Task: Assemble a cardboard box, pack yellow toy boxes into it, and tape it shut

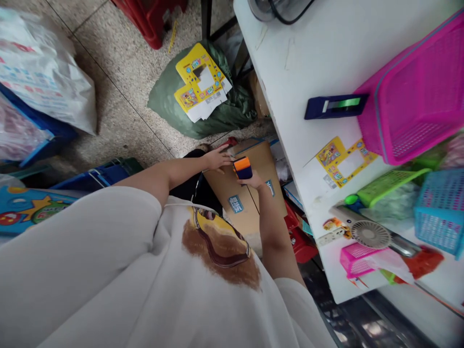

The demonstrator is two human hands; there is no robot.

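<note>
A closed cardboard box (241, 217) with blue printed labels stands low in front of me, beside the white table. My left hand (219, 159) lies on the box's far left part, its fingers spread and holding nothing. In my right hand (253, 180) is an orange and dark blue tool (242, 167), resembling a tape dispenser, held over the box close to my left fingertips. The underside of the tool is hidden from view.
On the white table (290, 63) are a pink basket (402, 96), a dark blue case (336, 106), a yellow card (335, 157) and a small fan (370, 234). A green sack (166, 96) bearing yellow cards (199, 72) sits on the floor beyond the box.
</note>
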